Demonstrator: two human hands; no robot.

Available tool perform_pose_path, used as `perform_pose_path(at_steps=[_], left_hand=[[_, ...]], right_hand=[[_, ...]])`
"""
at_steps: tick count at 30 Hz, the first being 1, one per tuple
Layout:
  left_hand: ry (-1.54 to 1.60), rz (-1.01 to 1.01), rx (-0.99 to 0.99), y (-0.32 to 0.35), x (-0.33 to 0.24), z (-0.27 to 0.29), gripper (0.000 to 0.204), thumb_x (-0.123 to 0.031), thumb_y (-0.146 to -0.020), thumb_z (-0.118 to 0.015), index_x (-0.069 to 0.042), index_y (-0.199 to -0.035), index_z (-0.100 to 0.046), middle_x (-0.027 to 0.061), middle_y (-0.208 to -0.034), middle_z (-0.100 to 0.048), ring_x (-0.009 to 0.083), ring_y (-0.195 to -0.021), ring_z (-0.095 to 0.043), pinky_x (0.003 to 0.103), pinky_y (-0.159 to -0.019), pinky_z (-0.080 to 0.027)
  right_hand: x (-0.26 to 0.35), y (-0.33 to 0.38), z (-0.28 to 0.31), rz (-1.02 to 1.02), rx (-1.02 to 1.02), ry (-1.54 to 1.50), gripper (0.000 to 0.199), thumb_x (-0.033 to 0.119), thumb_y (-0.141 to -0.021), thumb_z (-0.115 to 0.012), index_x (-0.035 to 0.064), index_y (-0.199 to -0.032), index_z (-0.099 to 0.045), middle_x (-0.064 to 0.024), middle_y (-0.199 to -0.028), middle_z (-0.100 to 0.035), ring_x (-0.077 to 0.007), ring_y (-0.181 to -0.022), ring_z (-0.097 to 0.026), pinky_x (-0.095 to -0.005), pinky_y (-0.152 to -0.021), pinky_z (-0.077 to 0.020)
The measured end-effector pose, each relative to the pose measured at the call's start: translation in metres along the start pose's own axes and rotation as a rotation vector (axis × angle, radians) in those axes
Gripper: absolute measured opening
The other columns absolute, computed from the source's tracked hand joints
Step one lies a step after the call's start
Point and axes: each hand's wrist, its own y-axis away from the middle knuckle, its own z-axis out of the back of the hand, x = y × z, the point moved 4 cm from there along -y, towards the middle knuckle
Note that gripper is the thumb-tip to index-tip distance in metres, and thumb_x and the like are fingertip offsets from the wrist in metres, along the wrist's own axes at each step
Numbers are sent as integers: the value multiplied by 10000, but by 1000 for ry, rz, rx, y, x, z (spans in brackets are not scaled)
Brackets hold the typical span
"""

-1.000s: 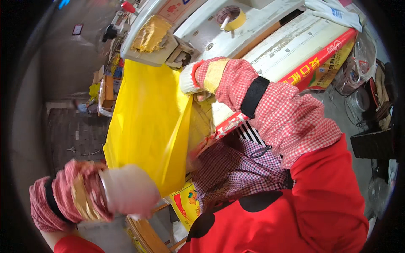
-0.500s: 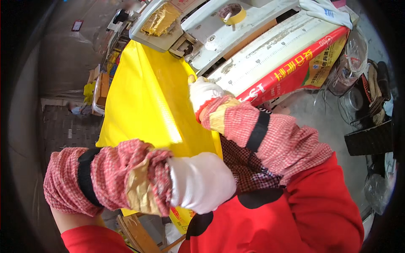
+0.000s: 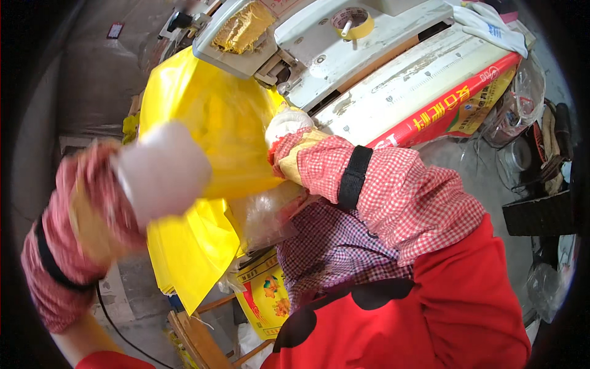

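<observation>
A large glossy yellow plastic sheet (image 3: 236, 132) hangs bunched below the head of a white machine (image 3: 307, 58) that looks like an industrial sewing machine. My right hand (image 3: 289, 126), in a white glove, is closed at the sheet's right edge, close beside the machine head; its fingertips are mostly hidden. Over the sheet's left side is my left hand (image 3: 163, 172), also white-gloved and smeared by motion, so its fingers do not show. Beneath hang more yellow sheets (image 3: 193, 246), with crumpled clear plastic (image 3: 267, 215) beside them.
A yellow tape roll (image 3: 356, 24) lies on the machine, and a white glove (image 3: 488, 27) at the table's far right. A red and yellow printed sack (image 3: 448, 107) covers the table's front edge. Below are a wooden frame (image 3: 200, 341) and a printed yellow bag (image 3: 267, 295).
My left hand has swung from the lower middle up and to the left. The yellow sheet's lower part has lifted, exposing the yellow sheets and clear plastic beneath. My right hand stays near the machine.
</observation>
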Motion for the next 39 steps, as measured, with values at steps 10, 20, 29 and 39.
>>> perform_pose_path(at_steps=[10,20,29,39], left_hand=[[320,-350,-518,-35,-41,28,299,-363,-739,-655,-71,-676,-671,112,-625,-613,323,-647,-628,419,-605,-501],[321,-295,-258,-6,-61,26,145,-261,-701,-677,-120,-671,-668,71,-670,-616,256,-695,-614,405,-631,-486],[516,-440,-246,-15,-89,49,128,-205,-751,-634,-83,-720,-658,87,-691,-639,292,-667,-646,388,-576,-520],[625,-439,-392,-64,-63,31,227,-279,-832,-577,-69,-899,-628,157,-809,-645,358,-793,-631,446,-710,-508]], right_hand=[[2,-5,-1,71,62,-4,217,193,-889,-482,91,-973,-654,-134,-900,-645,-300,-862,-645,-418,-725,-510],[2,-7,-3,129,107,-20,222,218,-886,-493,103,-961,-667,-128,-912,-652,-302,-871,-643,-424,-741,-506],[3,-16,-1,174,145,-8,227,239,-883,-503,114,-950,-679,-122,-923,-658,-304,-880,-641,-430,-755,-502],[-4,-36,-9,239,233,43,233,264,-880,-514,126,-939,-692,-116,-935,-666,-306,-889,-638,-437,-771,-498]])
